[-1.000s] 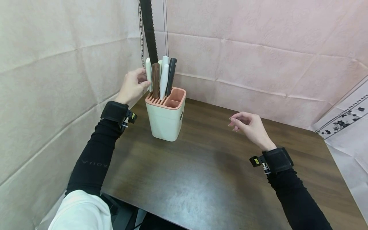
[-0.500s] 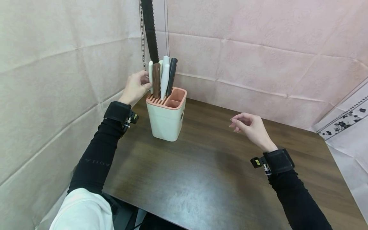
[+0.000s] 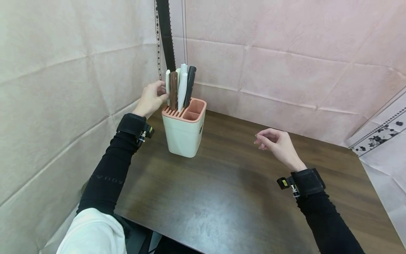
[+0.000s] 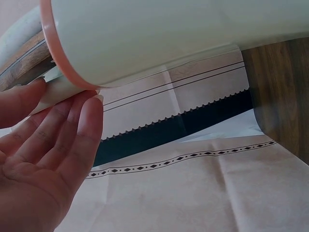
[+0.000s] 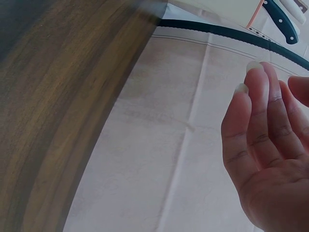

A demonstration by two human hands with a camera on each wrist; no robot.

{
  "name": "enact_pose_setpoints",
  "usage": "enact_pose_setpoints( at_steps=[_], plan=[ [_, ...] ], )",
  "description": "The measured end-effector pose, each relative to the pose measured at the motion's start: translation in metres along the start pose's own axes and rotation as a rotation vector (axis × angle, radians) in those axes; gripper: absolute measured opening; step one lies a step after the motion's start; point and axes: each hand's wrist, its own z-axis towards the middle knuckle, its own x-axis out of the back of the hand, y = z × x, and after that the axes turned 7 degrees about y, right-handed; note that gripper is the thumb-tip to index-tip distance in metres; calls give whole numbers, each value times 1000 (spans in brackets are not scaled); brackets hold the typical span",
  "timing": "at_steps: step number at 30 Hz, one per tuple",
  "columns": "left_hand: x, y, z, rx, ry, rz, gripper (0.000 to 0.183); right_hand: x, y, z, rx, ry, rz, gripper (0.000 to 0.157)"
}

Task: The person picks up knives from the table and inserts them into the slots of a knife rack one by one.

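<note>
A pale green knife block (image 3: 182, 139) with a pink slotted top stands upright on the table's far left part. Several knives sit in its slots with only their handles showing. My left hand (image 3: 150, 99) pinches the leftmost knife, by its pale handle (image 3: 167, 79), between thumb and fingers; the left wrist view shows the pale handle (image 4: 60, 92) close against the pink rim. Right beside it rise a brown handle (image 3: 173, 90), a white handle (image 3: 182, 91) and a black handle (image 3: 190, 84). My right hand (image 3: 280, 146) hovers over the table, fingers loosely bent, holding nothing.
Pink compartments (image 3: 194, 112) take up the block's right side. Creased pale cloth (image 3: 285, 70) hangs behind the dark wooden table (image 3: 203, 197) and along its left. A dark serrated-edged strip (image 3: 165, 35) runs up the corner behind the block.
My left hand and the pale-handled knife have shifted slightly right and down, and the handle stands lower beside the brown one. My right hand has stayed almost still.
</note>
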Motion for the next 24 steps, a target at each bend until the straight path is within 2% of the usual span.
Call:
enact_pose_setpoints(
  at_steps=[17, 24],
  plan=[
    [-6, -8, 1, 31, 16, -38, 35, -1, 11, -4, 4, 10, -15, 13],
    [-5, -10, -4, 33, 16, -49, 38, -2, 12, -10, -11, 8, -23, 14]
  ],
)
